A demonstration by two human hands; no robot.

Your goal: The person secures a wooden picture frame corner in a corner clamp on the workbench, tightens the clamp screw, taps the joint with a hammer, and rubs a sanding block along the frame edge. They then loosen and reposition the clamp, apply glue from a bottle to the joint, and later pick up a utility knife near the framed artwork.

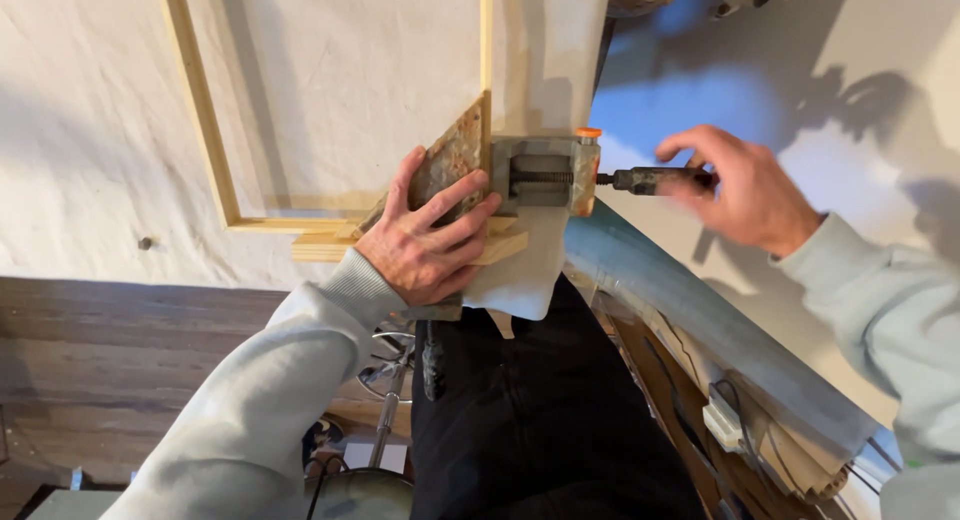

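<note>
The left hand (428,242) lies spread flat on the corner block (450,160); the right hand (745,188) pinches the clamp handle (650,181).

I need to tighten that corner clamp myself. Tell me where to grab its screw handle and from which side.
Grip the dark screw handle around its shaft, coming from the right, where it juts out sideways from the corner clamp. The right hand already has its fingers there. The left hand presses the triangular block on the wooden frame.

pale grey sweatshirt sleeves (250,400), black trousers (540,410)
</note>
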